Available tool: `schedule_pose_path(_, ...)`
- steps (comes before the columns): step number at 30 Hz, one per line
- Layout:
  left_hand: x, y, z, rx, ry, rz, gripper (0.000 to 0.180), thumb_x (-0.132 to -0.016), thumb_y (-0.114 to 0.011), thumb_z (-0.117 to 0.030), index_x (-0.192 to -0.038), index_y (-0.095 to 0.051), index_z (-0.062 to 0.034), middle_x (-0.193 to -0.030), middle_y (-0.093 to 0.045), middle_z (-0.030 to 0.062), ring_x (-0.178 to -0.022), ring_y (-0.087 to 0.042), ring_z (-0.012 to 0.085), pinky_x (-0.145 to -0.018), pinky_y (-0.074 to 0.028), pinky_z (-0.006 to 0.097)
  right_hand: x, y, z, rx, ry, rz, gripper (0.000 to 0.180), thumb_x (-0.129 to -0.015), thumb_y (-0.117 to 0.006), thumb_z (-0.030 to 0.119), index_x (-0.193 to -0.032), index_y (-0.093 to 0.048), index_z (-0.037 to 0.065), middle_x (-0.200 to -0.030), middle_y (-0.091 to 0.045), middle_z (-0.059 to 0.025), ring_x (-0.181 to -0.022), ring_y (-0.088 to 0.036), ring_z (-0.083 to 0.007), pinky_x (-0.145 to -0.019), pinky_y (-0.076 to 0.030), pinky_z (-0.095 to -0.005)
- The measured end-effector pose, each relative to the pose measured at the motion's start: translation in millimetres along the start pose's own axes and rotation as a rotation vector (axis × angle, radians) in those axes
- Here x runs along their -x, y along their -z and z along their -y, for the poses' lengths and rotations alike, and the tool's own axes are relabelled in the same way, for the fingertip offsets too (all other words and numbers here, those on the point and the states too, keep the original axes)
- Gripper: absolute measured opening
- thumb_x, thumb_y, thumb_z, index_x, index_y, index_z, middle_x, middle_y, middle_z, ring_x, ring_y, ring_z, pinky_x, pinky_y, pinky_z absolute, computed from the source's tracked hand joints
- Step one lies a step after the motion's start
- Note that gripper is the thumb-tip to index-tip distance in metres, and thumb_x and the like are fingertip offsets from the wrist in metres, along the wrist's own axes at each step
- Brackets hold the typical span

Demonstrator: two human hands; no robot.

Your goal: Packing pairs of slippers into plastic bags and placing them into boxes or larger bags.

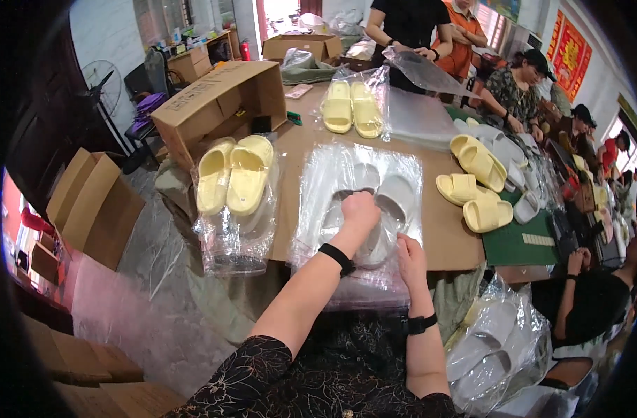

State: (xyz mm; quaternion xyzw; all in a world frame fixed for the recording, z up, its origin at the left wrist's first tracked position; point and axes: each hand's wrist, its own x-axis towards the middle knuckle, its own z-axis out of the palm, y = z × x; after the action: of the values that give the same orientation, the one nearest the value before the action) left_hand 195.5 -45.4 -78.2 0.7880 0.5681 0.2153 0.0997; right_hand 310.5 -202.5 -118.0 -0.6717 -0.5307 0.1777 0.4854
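A pair of light grey slippers point(395, 196) lies on a stack of clear plastic bags point(317, 182) at the table's front edge. My left hand point(361, 212) is closed in a fist over the left slipper; its fingers hide what they grip. Beside the right slipper, my right hand point(411, 259) pinches the edge of a clear plastic bag. Whether the slippers are fully inside that bag I cannot tell. To the left lies a pair of yellow slippers point(247, 174) in clear plastic, and another bagged yellow pair point(366, 108) lies farther back.
An open cardboard box point(221, 104) stands at the back left. Loose yellow slippers point(487, 214) and grey ones lie to the right, near a green mat point(517, 244). A bag of grey slippers point(496, 348) sits low at the right. Several people work along the far and right sides.
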Motion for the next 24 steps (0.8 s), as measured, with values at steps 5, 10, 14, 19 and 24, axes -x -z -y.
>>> schedule_pose_path(5,-5.2,0.0,14.7,0.106,-0.095,0.000,0.026,-0.073,-0.061,-0.025,-0.082,-0.070,-0.0022,-0.085,-0.069,0.0200,-0.081,-0.067,0.0355,-0.074,-0.053,0.044,-2.2,-13.0,-20.9,-0.219,-0.174,-0.122,0.037,-0.096,-0.052,0.025,-0.117,-0.059,-0.005,-0.102,-0.066,-0.0151,-0.091,-0.062,-0.0207,-0.083,-0.048,-0.0327)
schedule_pose_path(10,2.4,8.8,26.8,0.175,-0.179,-0.161,0.023,-0.075,-0.059,-0.025,-0.073,-0.066,-0.0036,-0.072,-0.065,0.0203,-0.069,-0.064,0.0380,-0.066,-0.051,0.049,7.4,-20.0,-29.3,-0.235,-0.136,-0.155,0.037,-0.096,-0.052,0.025,-0.116,-0.058,-0.007,-0.099,-0.065,-0.0138,-0.089,-0.061,-0.0189,-0.081,-0.048,-0.0317)
schedule_pose_path(14,-3.1,74.3,35.3,0.213,-0.150,-0.246,0.024,-0.076,-0.059,-0.029,-0.072,-0.064,-0.0059,-0.072,-0.065,0.0181,-0.070,-0.064,0.0378,-0.065,-0.051,0.048,9.3,-18.2,-21.5,-0.234,-0.145,-0.171,0.035,-0.096,-0.054,0.022,-0.115,-0.057,-0.006,-0.097,-0.064,-0.0107,-0.087,-0.060,-0.0170,-0.079,-0.048,-0.0297)
schedule_pose_path(19,-14.9,199.3,69.3,0.203,-0.095,-0.396,0.026,-0.075,-0.061,-0.030,-0.074,-0.065,-0.0051,-0.074,-0.064,0.0171,-0.071,-0.062,0.0384,-0.065,-0.049,0.045,7.4,-18.7,-17.9,-0.190,-0.147,-0.174,0.033,-0.096,-0.056,0.021,-0.115,-0.057,-0.006,-0.098,-0.063,-0.0106,-0.088,-0.059,-0.0146,-0.079,-0.048,-0.0274)
schedule_pose_path(24,-28.2,269.8,133.7,0.009,-0.016,-0.539,0.026,-0.076,-0.060,-0.029,-0.073,-0.064,-0.0035,-0.070,-0.063,0.0181,-0.070,-0.062,0.0369,-0.064,-0.049,0.044,5.3,-15.5,-1.1,-0.089,-0.151,-0.132,0.034,-0.093,-0.061,0.023,-0.111,-0.059,-0.005,-0.104,-0.062,-0.0158,-0.095,-0.060,-0.0229,-0.084,-0.047,-0.0345)
